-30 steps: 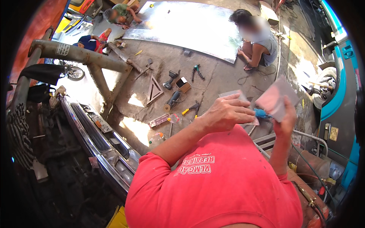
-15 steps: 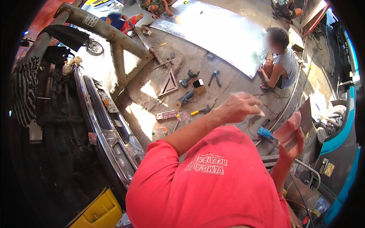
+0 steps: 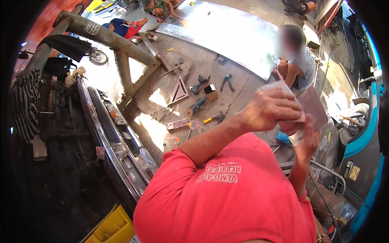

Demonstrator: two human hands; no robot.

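Both hands are up at the right, in front of my red-shirted body. My left hand (image 3: pixel 275 107) has curled fingers on a thin, pale pinkish piece (image 3: pixel 274 87), which looks like a sheet or pad. It is held over a flat brownish-grey rectangular plate (image 3: pixel 313 106). My right hand (image 3: pixel 308 139) grips the plate from below, its thumb or finger up along the near edge; the two pieces overlap, and whether they touch is unclear. A blue object (image 3: pixel 283 137), too small to make out, lies below the plate.
Tools lie on the concrete floor: a drill (image 3: pixel 199 85), grinder (image 3: pixel 195 106), pliers (image 3: pixel 227 82) and triangular square (image 3: pixel 178 92). Co-workers (image 3: pixel 293 56) crouch round a large metal sheet (image 3: pixel 214 36). A steel frame (image 3: pixel 105 38) and chrome bumper (image 3: pixel 113 133) stand left; a teal vehicle (image 3: pixel 358 133) right.
My left hand came off the plate half a second ago and is now back over it, higher and further right. My right hand has dropped slightly since a second ago. The view has shifted.
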